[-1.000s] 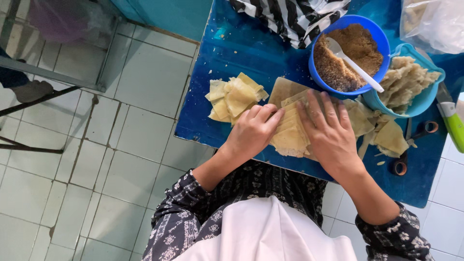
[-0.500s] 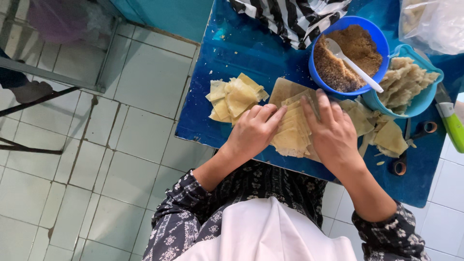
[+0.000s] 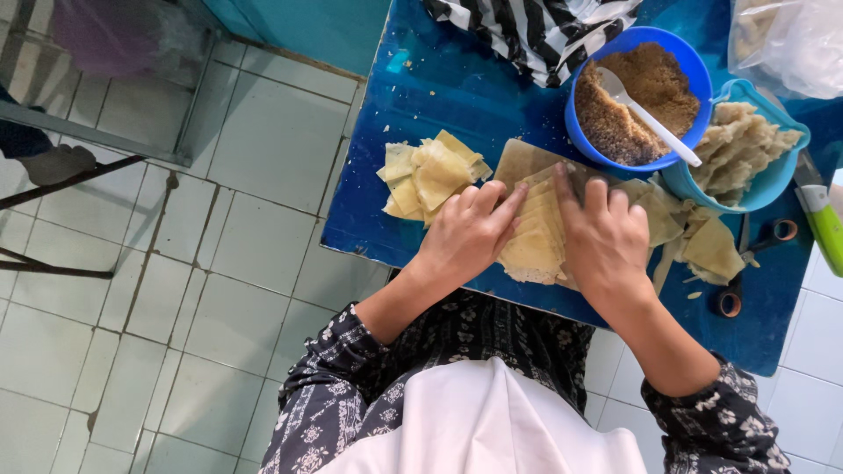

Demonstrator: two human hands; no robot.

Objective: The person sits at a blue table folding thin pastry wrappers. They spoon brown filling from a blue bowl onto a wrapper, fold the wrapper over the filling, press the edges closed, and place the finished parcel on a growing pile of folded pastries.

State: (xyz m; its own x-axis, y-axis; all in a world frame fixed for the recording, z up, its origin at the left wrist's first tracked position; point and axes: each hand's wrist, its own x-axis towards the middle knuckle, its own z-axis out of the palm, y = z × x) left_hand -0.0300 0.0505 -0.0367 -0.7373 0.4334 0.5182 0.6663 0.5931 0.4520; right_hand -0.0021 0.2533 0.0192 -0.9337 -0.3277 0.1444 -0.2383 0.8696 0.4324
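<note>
A stack of thin pale-yellow pastry sheets [image 3: 537,230] lies on a small board on the blue table [image 3: 457,96]. My left hand [image 3: 467,233] presses flat on the left part of the sheets, fingers pointing up-right. My right hand [image 3: 606,241] rests flat on the right part, fingers spread. Neither hand grips anything. Left of my left hand sits a pile of folded yellow pastry pieces [image 3: 430,174].
A blue bowl [image 3: 641,96] of brown crumbly filling with a white spoon stands behind the sheets. A light-blue tub [image 3: 742,154] holds folded pastries. Pastry scraps [image 3: 702,246], scissors [image 3: 746,272], a green-handled tool [image 3: 821,215], striped cloth [image 3: 527,31] and a plastic bag [image 3: 790,39] surround them. Tiled floor lies left.
Both hands have stayed on the pastry sheets; the fingers shifted slightly over the stack. Nothing else moved.
</note>
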